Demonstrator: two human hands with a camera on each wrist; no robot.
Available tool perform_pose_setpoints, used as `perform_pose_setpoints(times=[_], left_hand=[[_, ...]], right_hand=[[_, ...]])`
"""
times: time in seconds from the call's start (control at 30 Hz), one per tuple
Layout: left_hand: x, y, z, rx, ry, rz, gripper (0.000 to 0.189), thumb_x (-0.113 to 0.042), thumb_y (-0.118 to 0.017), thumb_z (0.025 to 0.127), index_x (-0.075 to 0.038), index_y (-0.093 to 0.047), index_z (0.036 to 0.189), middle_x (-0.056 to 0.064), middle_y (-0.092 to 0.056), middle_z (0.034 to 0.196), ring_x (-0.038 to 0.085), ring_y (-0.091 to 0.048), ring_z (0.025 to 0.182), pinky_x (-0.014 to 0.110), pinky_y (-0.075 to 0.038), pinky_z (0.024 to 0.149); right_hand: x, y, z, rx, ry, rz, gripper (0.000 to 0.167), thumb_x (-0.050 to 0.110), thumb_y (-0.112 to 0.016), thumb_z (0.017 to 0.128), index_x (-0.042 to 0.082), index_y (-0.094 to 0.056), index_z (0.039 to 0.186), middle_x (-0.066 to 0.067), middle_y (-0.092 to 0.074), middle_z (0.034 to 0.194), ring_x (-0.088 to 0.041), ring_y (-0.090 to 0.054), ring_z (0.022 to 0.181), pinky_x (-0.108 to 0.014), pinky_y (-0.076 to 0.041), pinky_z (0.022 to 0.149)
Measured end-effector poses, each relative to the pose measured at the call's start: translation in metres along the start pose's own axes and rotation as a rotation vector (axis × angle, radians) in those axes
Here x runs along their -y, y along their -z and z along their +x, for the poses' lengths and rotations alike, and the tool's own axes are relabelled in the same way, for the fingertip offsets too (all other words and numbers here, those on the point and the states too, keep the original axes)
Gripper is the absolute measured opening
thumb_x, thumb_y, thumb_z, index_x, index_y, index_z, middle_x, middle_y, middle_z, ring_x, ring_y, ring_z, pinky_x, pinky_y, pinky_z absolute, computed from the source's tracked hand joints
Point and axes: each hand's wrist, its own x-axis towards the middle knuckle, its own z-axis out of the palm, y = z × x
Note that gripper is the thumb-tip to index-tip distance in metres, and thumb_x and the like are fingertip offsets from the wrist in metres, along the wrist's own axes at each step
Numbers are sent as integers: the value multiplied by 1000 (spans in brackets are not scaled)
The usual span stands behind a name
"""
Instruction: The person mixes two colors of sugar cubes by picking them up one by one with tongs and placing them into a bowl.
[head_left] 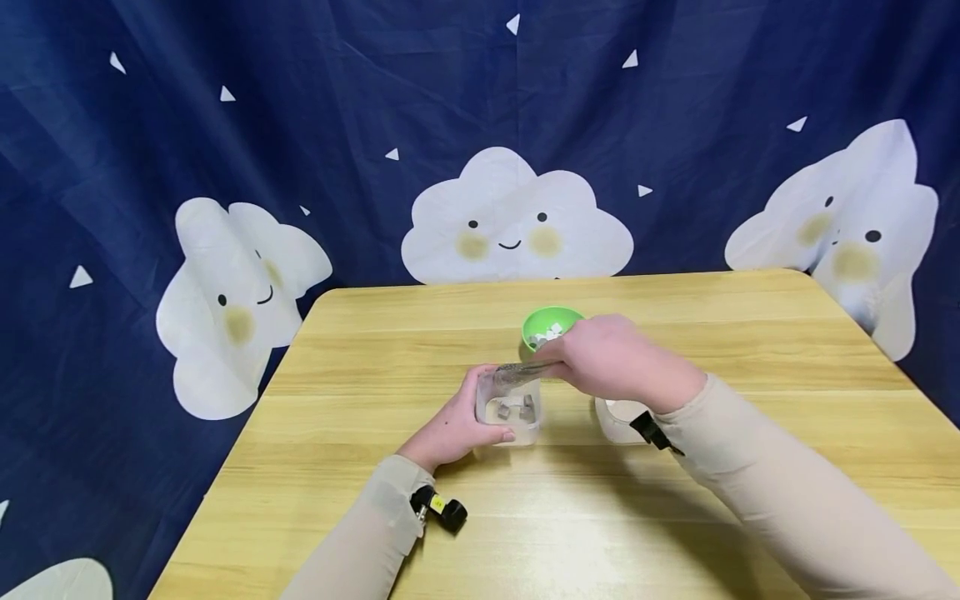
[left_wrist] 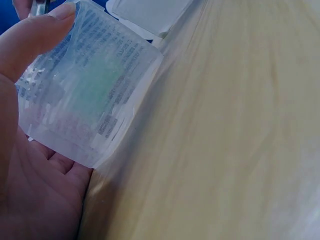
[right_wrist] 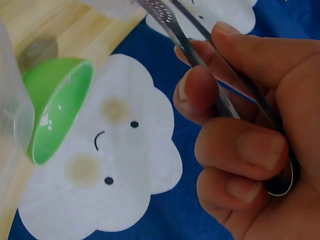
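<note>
My left hand [head_left: 453,429] grips a translucent plastic tub [head_left: 525,435] by its left side, thumb at the near wall and fingers at the far side. A few small grey cubes [head_left: 527,408] lie on its bottom. My right hand [head_left: 611,358] holds metal tongs [right_wrist: 182,42] with perforated tips, pinched between thumb and fingers. In the head view the tongs reach left over the tub's opening. Whether anything sits between their tips cannot be made out. Just behind, a green bowl [head_left: 534,319] holds small white and grey pieces and is partly covered by my right hand.
A second whitish tub [head_left: 617,429] stands to the right, partly under my right wrist. The wooden table [head_left: 360,350] ends at a dark blue curtain [head_left: 360,100] with cloud shapes. Both sleeves carry wrist cameras.
</note>
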Motion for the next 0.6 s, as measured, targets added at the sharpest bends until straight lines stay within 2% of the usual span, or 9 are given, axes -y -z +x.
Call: perform_pose_setpoints(times=[0.1, 0.23, 0.47, 0.6], left_hand=[[-1, 0, 0, -6, 5, 9, 99, -21, -90, 76, -32, -26, 151, 3, -50, 141, 20, -57, 118, 44, -40, 108], [-1, 0, 0, -11, 6, 15, 99, -22, -90, 75, -31, -27, 151, 3, -49, 140, 20, -56, 118, 43, -42, 105], [-1, 0, 0, -12, 11, 19, 103, -21, -90, 75, -22, -24, 154, 4, -50, 138, 21, -58, 114, 42, -46, 102], [-1, 0, 0, -17, 12, 20, 103, -21, -90, 75, -23, -25, 154, 3, -50, 138, 21, -57, 115, 41, -45, 102]], right_hand=[[-8, 5, -3, -24, 1, 39, 11, 25, -74, 93, 33, -75, 100, 9, -64, 71, -16, -57, 58, -41, -46, 48], [-18, 12, -8, -64, 3, 81, 18, 20, -75, 92, 25, -77, 109, 7, -71, 83, -17, -65, 68, -44, -52, 57], [-36, 13, -14, -98, -45, 89, 16, 17, -74, 93, 22, -77, 108, 8, -73, 89, -12, -64, 69, -41, -52, 59], [-44, 12, -17, -109, -106, 79, 13, 18, -73, 94, 20, -77, 106, 6, -73, 88, -15, -64, 67, -42, -51, 55]])
